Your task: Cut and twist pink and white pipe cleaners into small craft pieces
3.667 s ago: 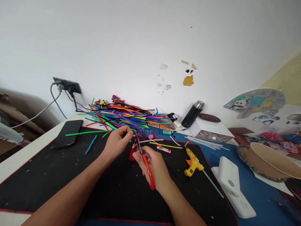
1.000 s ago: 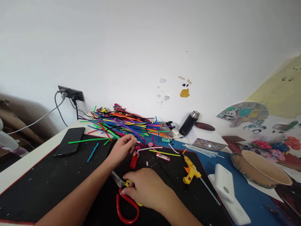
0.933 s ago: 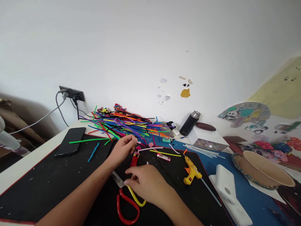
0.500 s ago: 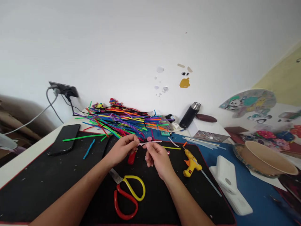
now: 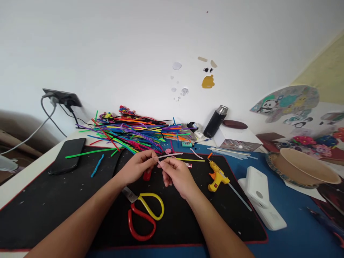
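My left hand and my right hand meet over the black mat, fingers pinched together on a thin pale pink pipe cleaner that sticks out to the right. A small red piece lies just under my left hand. Scissors with one red and one yellow handle rest on the mat in front of my hands, untouched. Behind my hands sits a big heap of coloured pipe cleaners.
A yellow glue gun lies right of my hands, with a white power bank beyond it. A black phone and green and blue sticks lie at the left. A black flask, a white box and a bowl stand at the right.
My right hand laid the scissors down on the mat and moved up to my left hand, where it now pinches the pale pink pipe cleaner. The view has tilted down a little.
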`<state>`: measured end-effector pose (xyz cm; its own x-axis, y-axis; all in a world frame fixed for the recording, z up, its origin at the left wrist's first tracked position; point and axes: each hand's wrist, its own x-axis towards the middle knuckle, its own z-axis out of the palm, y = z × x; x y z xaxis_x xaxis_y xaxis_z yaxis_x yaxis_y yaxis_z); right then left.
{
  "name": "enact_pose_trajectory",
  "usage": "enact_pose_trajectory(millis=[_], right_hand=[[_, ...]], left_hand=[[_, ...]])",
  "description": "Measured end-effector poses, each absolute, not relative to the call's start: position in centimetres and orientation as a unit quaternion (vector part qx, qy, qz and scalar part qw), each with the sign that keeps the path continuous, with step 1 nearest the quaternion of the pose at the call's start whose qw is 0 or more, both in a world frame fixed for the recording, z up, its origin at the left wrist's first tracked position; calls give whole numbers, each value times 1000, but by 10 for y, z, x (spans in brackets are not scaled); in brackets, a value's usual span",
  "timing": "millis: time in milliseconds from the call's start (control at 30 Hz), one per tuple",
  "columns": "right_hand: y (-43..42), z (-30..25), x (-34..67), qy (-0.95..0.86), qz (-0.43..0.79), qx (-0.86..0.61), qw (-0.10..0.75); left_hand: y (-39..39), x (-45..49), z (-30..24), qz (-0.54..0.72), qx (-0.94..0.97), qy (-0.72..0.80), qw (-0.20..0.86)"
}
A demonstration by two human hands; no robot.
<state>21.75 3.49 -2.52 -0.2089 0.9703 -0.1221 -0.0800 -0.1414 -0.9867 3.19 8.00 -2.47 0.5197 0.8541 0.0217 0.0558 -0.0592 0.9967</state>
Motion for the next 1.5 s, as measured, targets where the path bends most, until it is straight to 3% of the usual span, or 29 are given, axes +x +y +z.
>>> enact_pose_trajectory(millis=[367, 1133, 1500], right_hand=[[33, -21, 217, -520, 506, -488, 486], [29, -23, 212, -549, 518, -472, 456], [27, -30, 210, -628, 334, -536, 456]], left_hand=[[79, 33, -22, 346, 625, 345, 609], [80, 32, -22, 363, 627, 355, 590], [76, 40, -23, 362, 635, 383, 565]])
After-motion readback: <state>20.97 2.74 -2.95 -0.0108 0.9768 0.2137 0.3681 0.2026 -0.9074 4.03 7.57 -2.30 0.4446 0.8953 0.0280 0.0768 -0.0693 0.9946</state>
